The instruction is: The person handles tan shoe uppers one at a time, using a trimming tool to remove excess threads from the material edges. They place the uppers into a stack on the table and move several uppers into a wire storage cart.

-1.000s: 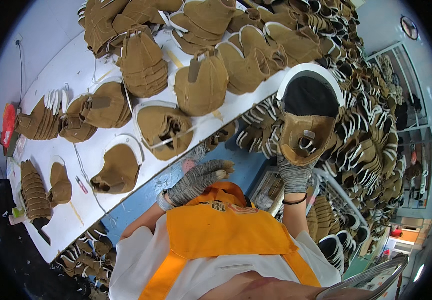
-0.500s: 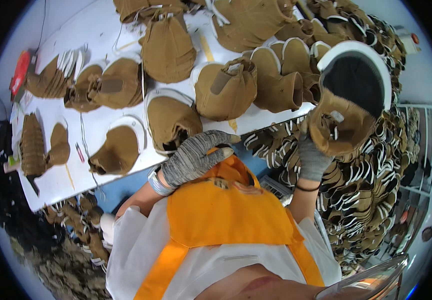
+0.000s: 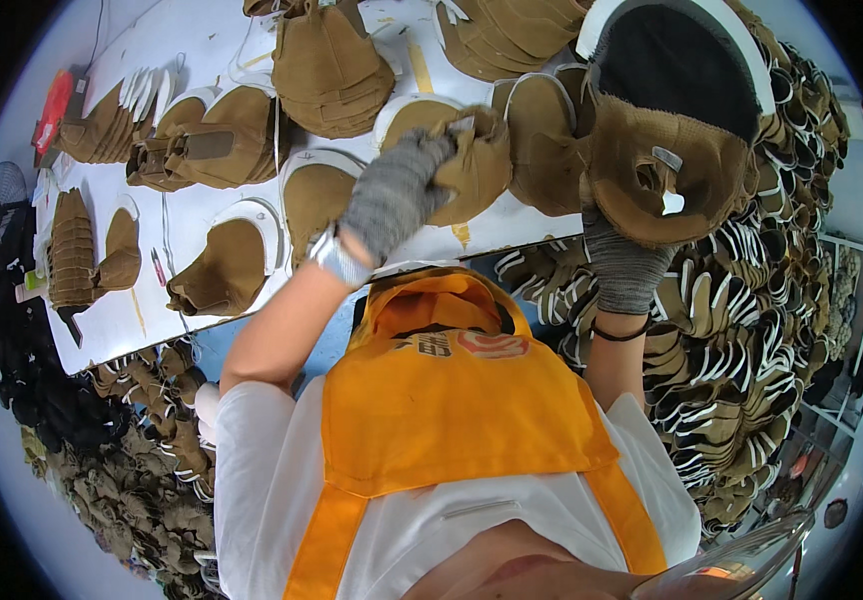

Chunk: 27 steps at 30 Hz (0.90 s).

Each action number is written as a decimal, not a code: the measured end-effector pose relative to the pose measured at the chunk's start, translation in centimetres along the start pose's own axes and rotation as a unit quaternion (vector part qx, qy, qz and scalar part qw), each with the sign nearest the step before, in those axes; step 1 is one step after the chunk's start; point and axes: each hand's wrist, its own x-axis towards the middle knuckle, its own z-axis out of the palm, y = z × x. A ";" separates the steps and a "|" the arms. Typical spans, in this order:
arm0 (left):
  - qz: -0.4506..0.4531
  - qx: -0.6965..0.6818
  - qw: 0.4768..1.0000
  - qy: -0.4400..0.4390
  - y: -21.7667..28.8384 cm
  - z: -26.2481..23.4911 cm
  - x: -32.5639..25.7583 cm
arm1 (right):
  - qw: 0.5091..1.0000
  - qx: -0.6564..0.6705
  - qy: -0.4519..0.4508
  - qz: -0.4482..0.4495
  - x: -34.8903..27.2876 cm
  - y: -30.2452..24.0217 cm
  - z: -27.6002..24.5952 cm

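Note:
My right hand, in a grey knit glove, grips what looks like a brown suede-like shoe upper by its lower left side. The upper has a white U-shaped rim at the top, black lining inside, and a small opening beside a pale tag. Some of that hand's fingers are hidden behind it. My left hand, gloved alike, reaches over the table, thumb and fingers apart, at the left side of another brown upper. Contact there is unclear. Below that hand's wrist side lies a white-rimmed upper.
More uppers stand singly and in stacks on the white table. A large heap of uppers rises at the right, beside a white metal rack. Darker pieces pile up at the lower left. A fan stands far left.
My left hand has moved from in front of my apron up and forward over the table, to the upper there. My right hand has raised its upper, which now shows more of its inside.

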 end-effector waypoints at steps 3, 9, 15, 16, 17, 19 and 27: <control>0.007 0.097 0.995 0.004 2.3 1.1 -3.9 | 0.999 -0.017 0.048 -0.006 -0.7 -0.7 -0.1; -0.028 0.093 0.995 -0.025 3.3 3.2 -7.4 | 0.986 -0.082 0.131 -0.059 -0.9 -1.0 -1.2; 0.020 0.143 0.989 -0.014 3.2 3.0 -7.4 | 0.987 -0.120 0.102 -0.039 -0.4 -0.4 -1.5; 0.000 0.127 0.992 -0.013 3.3 2.8 -7.2 | 0.991 -0.085 0.097 -0.029 -0.4 -0.2 -1.3; -0.019 0.111 0.994 -0.012 3.4 2.4 -6.9 | 0.994 -0.050 0.092 -0.020 -0.4 0.0 -1.1; -0.031 0.080 0.996 0.018 3.4 2.1 -6.2 | 0.985 -0.129 0.101 -0.044 -0.1 0.4 -1.1; -0.077 -0.310 0.944 0.080 -2.9 1.8 -1.3 | 0.997 0.046 0.055 0.008 -0.8 0.0 4.4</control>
